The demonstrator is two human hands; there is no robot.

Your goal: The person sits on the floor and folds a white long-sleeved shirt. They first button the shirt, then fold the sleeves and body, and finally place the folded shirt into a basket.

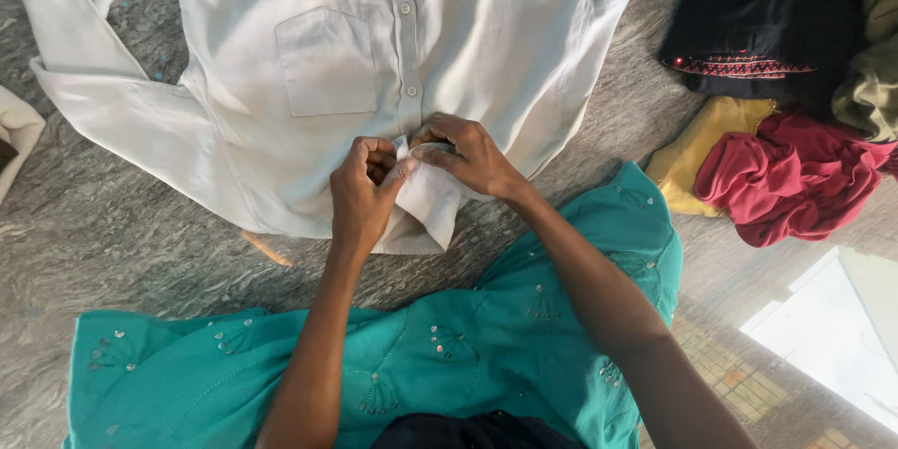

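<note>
The left hand [363, 189] and the right hand [465, 154] both pinch the lower front edge of a white cotton button shirt [327, 65], near its bottom button. The shirt lies flat and spread on a grey stone surface [122, 243]. A teal embroidered cloth [468, 346] lies below the arms. Red, yellow and black folded clothes [776, 84] lie at the right.

Two bare forearms, no sleeves reaching the wrists, no watch, ring or bangle on the left hand [363, 189] or the right hand [472, 157] — short, unpainted nails. Below them, a teal garment [486, 346] with small silvery sequin motifs scattered in fan shapes — loose, softly creased. At the lower edge, a strip of dark cloth [477, 432].
</note>
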